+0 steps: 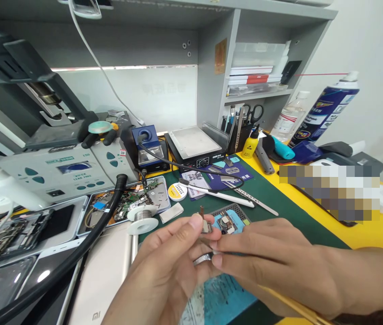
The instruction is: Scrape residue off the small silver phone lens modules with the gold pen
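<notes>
My left hand (171, 257) pinches a small metal phone part (206, 225) between thumb and fingertips, with a thin brown strip standing up from it. Close beside it, my right hand (273, 257) is closed, its fingertips near the left fingers, just below the part. A slim gold-coloured tool (293, 304) runs out from under the right hand; its working end is mostly hidden, so its exact kind is unclear. Behind the hands, small components sit on a light-blue holder (237, 216). A blue work pad (227, 298) lies beneath both hands.
A solder spool (143, 221) and a tray of circuit boards (157, 194) stand at the left, crossed by a black hose (110, 212). White pen-like tool (225, 196), metal strip (255, 201) and hot plate (194, 144) lie behind. A yellow bottle (250, 143) stands back right.
</notes>
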Demonstrator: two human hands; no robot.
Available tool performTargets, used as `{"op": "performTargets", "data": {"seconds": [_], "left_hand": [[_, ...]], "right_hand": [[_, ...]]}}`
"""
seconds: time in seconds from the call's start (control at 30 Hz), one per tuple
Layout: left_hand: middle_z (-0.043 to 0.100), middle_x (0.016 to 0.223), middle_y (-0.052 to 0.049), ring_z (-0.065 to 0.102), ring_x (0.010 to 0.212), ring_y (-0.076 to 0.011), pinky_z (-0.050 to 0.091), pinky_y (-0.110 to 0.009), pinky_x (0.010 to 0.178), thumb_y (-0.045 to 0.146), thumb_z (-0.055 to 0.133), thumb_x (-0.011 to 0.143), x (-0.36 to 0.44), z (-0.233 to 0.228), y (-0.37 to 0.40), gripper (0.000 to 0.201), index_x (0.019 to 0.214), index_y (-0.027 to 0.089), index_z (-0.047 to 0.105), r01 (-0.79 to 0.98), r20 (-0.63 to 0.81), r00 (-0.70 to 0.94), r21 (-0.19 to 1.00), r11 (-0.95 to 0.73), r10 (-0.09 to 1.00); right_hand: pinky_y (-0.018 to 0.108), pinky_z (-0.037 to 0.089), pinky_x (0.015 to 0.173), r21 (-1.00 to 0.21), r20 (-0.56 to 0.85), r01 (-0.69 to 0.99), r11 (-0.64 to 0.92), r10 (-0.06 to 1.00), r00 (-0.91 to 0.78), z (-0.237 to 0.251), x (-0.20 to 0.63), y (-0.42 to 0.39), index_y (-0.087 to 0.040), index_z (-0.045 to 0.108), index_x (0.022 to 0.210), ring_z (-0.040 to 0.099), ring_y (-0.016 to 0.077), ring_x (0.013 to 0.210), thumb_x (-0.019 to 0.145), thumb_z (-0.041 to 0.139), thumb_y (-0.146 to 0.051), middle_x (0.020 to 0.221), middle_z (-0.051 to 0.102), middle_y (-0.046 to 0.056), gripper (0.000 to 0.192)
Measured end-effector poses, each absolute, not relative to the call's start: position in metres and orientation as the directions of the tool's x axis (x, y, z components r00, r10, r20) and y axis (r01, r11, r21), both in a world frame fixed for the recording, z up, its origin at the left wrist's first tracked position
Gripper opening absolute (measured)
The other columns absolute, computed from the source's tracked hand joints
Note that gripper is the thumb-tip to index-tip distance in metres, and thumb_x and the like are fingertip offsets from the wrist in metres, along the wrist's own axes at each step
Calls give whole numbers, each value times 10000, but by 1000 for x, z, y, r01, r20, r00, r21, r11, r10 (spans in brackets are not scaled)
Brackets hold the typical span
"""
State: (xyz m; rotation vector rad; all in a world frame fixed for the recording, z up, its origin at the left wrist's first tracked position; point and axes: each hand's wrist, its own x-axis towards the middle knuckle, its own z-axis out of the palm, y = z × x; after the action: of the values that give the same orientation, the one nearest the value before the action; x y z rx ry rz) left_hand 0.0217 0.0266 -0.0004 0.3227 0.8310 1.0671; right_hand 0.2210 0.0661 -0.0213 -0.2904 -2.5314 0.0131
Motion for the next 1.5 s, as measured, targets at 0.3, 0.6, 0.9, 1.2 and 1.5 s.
{"op": "performTargets", "data": {"seconds": [0.3,0.6,0.9,1.2,1.5], "left_hand": [[673,854,-97,609,819,-189,560,-332,758,265,772,827,22,0,26,196,897,84,750,-637,-436,222,613,468,872],[688,882,-114,617,819,-196,518,-303,707,285,807,796,22,0,26,251,944,91,746,-640,-461,200,607,472,865],[694,866,-104,634,825,-206,549,-323,736,292,811,788,22,1,27,242,920,99,750,-628,-460,207,614,478,863],[693,835,-101,641,852,-224,576,-377,795,275,805,794,23,-1,26,229,913,86,758,-642,-446,208,609,466,870],[767,774,-108,722,898,-296,594,-453,852,310,862,737,19,-7,28,258,870,97,800,-648,-434,238,595,475,869]], "right_hand": [[261,586,768,-69,553,213,975,215,-805,-22,221,66,-100,690,1117,750,168,899,1054,468,-155,1101,782,105,237],[267,548,616,-82,560,157,984,176,-810,-20,220,67,-92,685,1096,742,171,814,1022,511,-132,1075,776,113,193],[260,577,712,-88,561,166,982,186,-807,-21,221,67,-95,683,1133,745,169,869,1036,487,-132,1107,778,117,221],[268,596,735,-68,573,216,974,215,-791,-25,224,65,-92,686,1136,742,171,900,1003,509,-121,1083,771,118,223],[169,581,602,-716,585,159,680,708,-396,-8,218,57,-166,708,930,705,112,682,870,672,-73,840,743,40,116]]}}
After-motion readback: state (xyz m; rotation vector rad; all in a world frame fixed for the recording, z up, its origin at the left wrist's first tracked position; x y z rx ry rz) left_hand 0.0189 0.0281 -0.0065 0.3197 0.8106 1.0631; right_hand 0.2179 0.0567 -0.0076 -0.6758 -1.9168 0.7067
